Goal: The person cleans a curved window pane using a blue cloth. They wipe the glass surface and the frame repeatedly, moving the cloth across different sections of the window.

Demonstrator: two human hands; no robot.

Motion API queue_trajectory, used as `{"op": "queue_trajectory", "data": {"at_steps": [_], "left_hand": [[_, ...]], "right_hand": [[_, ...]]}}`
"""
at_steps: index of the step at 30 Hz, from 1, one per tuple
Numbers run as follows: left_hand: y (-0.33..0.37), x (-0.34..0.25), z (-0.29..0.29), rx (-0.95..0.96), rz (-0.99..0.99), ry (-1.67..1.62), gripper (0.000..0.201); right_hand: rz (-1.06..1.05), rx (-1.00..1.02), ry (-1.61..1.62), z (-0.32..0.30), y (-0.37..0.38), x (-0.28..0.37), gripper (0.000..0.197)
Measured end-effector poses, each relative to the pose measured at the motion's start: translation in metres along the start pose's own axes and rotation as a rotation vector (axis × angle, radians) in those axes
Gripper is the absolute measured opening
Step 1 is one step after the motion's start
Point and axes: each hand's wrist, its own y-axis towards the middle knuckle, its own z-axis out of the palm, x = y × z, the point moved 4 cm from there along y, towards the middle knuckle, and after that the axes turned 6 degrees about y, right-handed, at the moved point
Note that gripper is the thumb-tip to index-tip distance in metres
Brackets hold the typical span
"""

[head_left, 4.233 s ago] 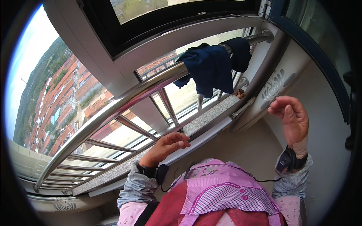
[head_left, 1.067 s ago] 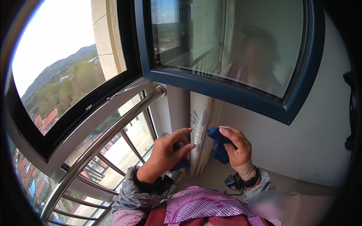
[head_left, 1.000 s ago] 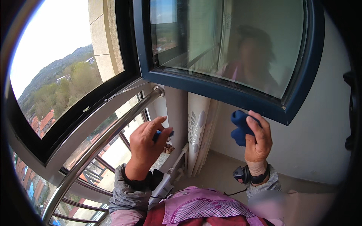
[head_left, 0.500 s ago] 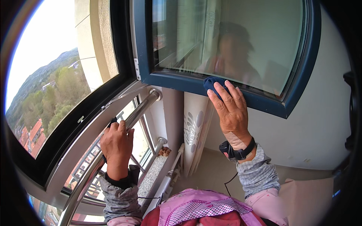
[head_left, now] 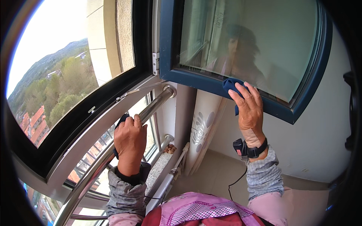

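Note:
My right hand (head_left: 249,109) is at the lower rail of the open window sash (head_left: 200,81), holding a dark blue cloth (head_left: 230,85) against the blue frame. The fingers lie over the front, and a bit of cloth shows below the edge; the thumb is hidden. On the left, my left hand (head_left: 130,143) is closed over the shiny metal railing (head_left: 154,103). A dark cloth (head_left: 121,119) pokes out past its knuckles, between palm and rail. Much of that cloth is covered by the hand.
A black fixed window frame (head_left: 81,124) runs along the left, with hills and red roofs outside. Behind the sash hang a patterned curtain (head_left: 203,126) and a pale wall (head_left: 264,150). Below the rail are a speckled stone sill (head_left: 157,165) and white pipes (head_left: 179,162).
The view has shifted, so the window and rail sit further right in the picture. My right hand stays on the sash's lower edge, where more cloth hangs below. My left hand remains on the rail.

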Motion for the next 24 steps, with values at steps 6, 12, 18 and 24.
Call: {"op": "queue_trajectory", "data": {"at_steps": [6,12,18,24], "left_hand": [[-0.001,0.0,0.01,-0.021,0.0,0.087,0.037],[-0.005,0.003,0.018,-0.036,0.031,0.112,0.038],[-0.005,0.004,0.021,-0.039,0.05,0.132,0.035],[-0.005,0.005,0.021,-0.069,0.048,0.115,0.029]], "right_hand": [[-0.025,-0.231,-0.121,-0.034,-0.019,-0.019,0.034],[-0.099,-0.119,0.03,0.036,0.01,0.012,0.04],[-0.244,-0.087,0.085,0.087,0.076,0.071,0.039],[-0.361,-0.052,0.204,0.12,0.094,0.102,0.03]]}}
